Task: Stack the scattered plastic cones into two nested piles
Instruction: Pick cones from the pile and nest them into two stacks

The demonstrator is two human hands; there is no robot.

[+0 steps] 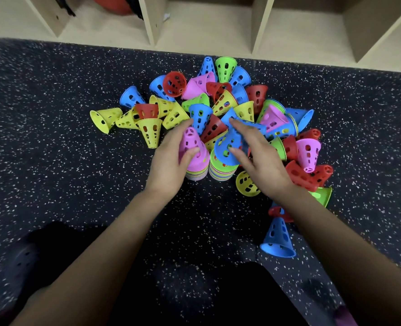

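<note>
Two nested piles stand side by side on the speckled floor [77, 161], just below the centre of the frame, with their rims nearly touching.

1. Left pile [196, 172]: topped by a pink cone [191, 142], tip up. The left hand [171, 158] wraps this cone from its left side. The thumb lies across the near face and the fingers curl behind it. The cone sits between thumb and fingers.

2. Right pile [221, 171]: a blue cone [227, 147] is tilted directly over it, wide rim toward the pile. The right hand [258, 158] holds this cone from its right side, thumb on the near wall and fingers reaching over the far wall, partly straightened. Whether the cone is seated on the pile cannot be told.

3. Loose cones [220, 100]: a mixed heap of yellow, red, green, blue and pink lies just beyond both hands and wraps round to the right of the right hand.

4. A standing cone [278, 238], blue, stands at lower right, beside the right forearm.

5. A shelf [218, 27] spans the top of the frame.
</note>
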